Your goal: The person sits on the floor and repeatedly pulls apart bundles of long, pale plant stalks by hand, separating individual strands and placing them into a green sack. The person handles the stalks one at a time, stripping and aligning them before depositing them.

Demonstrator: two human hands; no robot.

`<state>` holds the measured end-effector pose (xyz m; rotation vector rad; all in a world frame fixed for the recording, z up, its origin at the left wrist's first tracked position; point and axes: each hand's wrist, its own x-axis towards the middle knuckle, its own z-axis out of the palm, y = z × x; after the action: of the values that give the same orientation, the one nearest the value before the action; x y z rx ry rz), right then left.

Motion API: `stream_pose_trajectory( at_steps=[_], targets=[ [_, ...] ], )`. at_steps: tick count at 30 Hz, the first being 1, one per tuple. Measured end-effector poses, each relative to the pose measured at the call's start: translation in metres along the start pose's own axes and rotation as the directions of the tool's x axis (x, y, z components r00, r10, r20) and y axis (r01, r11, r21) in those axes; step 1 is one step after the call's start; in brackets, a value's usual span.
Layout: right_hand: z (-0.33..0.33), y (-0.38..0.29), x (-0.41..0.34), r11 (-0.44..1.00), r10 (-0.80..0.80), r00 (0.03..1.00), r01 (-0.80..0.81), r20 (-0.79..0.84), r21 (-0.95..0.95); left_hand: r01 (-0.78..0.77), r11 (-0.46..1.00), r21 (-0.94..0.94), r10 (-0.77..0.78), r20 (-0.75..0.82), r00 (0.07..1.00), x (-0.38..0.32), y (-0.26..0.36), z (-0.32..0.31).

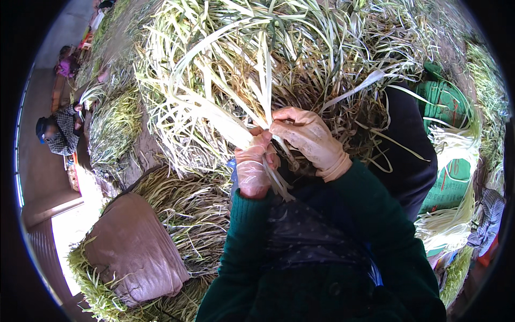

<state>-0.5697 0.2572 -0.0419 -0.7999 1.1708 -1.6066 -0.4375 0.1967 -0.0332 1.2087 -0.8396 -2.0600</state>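
Observation:
My left hand, in a thin pale glove, is closed around a bundle of pale leafy stalks. The leaves fan out up and to the left, and the cut-looking lower ends stick out below the fist. Just beside it, my right hand, in a soiled pale glove, pinches a single leafy stalk between thumb and fingers. A dirty stem end shows under the right fingers. Both hands are over my lap, in front of a large heap of leafy stalks with many dry brown leaves.
Green sacks bearing writing lie at the right, with pale stalks laid on them. A brown cloth-covered bundle sits at lower left beside more stalks. Another person sits at far left, holding stalks. My dark-clad knee is close right.

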Motion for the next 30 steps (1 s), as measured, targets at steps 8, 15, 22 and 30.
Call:
stream_pose_trajectory(
  at_steps=[8,15,22,30],
  targets=[
    [0.010,0.014,-0.014,0.845,0.036,0.972,0.095,-0.233,0.526,0.027,0.962,-0.273,0.019,0.167,0.986,0.004,-0.008,-0.001],
    [-0.071,-0.002,-0.059,0.850,0.145,0.816,0.186,-0.560,0.492,-0.075,0.892,-0.445,0.231,0.306,0.924,0.012,0.016,-0.024],
    [-0.107,-0.008,-0.070,0.846,-0.025,0.884,0.268,-0.466,0.462,-0.152,0.978,-0.141,0.164,0.075,0.984,0.005,0.022,-0.037],
    [-0.041,-0.035,-0.052,0.731,0.046,0.943,0.193,-0.329,0.655,-0.202,0.963,0.180,0.162,0.214,0.963,-0.037,0.016,0.022]
  ],
)
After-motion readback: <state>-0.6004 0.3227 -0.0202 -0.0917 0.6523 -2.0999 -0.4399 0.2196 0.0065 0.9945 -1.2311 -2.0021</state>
